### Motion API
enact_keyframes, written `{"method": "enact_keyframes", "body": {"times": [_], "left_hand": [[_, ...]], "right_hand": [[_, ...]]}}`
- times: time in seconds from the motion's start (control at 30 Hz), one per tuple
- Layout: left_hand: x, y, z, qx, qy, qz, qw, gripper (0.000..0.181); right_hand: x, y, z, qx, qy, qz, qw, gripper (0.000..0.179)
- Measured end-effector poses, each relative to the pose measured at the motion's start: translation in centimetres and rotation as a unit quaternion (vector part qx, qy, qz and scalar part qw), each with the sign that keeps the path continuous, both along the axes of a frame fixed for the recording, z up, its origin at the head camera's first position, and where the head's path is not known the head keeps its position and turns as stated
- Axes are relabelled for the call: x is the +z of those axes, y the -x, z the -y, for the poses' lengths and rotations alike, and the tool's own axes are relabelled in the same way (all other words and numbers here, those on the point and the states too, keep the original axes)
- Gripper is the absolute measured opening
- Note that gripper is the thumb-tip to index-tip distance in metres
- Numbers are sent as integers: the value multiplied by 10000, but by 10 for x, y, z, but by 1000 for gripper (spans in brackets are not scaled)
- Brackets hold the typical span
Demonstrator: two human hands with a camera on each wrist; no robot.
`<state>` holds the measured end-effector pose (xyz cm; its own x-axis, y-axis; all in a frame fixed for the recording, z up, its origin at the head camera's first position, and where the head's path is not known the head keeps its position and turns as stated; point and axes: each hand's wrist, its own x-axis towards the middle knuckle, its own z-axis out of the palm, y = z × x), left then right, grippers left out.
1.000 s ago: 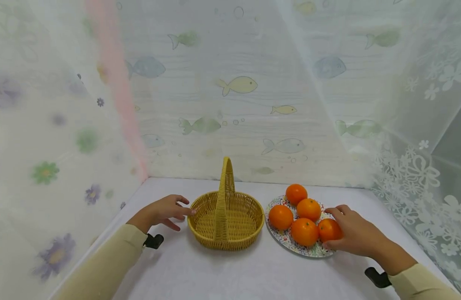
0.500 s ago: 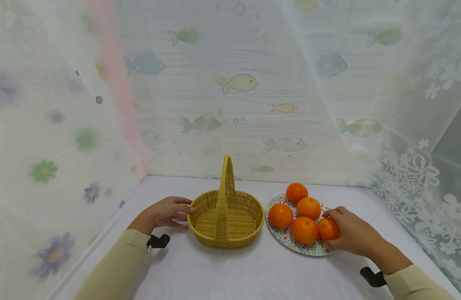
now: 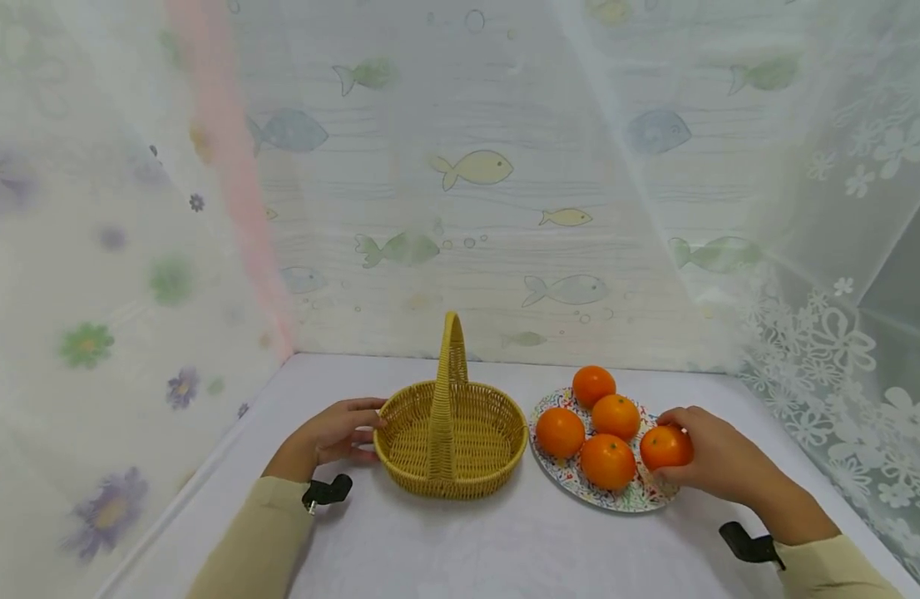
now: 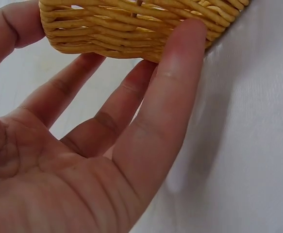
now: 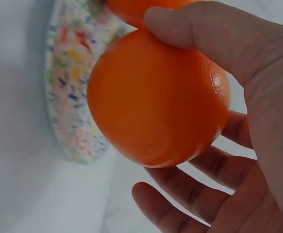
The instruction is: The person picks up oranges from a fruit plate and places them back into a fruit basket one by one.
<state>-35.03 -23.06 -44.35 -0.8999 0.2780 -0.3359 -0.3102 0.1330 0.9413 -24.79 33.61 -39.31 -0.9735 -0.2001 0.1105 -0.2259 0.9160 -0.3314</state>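
Observation:
In the head view, a yellow woven basket (image 3: 497,474) with a tall arched handle stands mid-table. My left hand (image 3: 340,433) holds its left rim; the left wrist view shows fingertips against the outer weave (image 4: 126,29) and one digit passing over the edge. On the right, my right hand (image 3: 729,457) grips an orange (image 3: 666,448) between thumb and fingers, over the right part of a round speckled plate (image 3: 640,497). In the right wrist view the held orange (image 5: 156,102) fills the middle, the thumb across its top and the fingers under it.
Several other oranges lie on the plate, the nearest orange (image 3: 607,462) at its front. A white cloth (image 3: 460,549) covers the table. Sheer curtains with a fish-patterned sheet (image 3: 475,208) close off the back and sides.
My left hand has come in from the left onto the basket's rim. The right hand has closed round the orange and shifted it slightly right and up, away from the other oranges.

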Motion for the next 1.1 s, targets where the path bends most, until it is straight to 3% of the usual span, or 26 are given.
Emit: {"method": "enact_keyframes", "body": {"times": [0.23,0.43,0.8,1.1], "left_hand": [[-7,-1,1,186,50,-59,9998,64],[-7,-5,2,94,-1,-159,9998,66],[-10,-13,4,212,-17,-219,9995,64],[-9,-8,3,66,-22,-252,9997,62]], "right_hand": [[11,1,-13,1,380,-305,9988,75],[18,3,-14,-94,693,-257,9972,79],[22,18,12,-12,1071,-189,9941,78],[39,33,42,188,1386,-249,9899,74]]}}
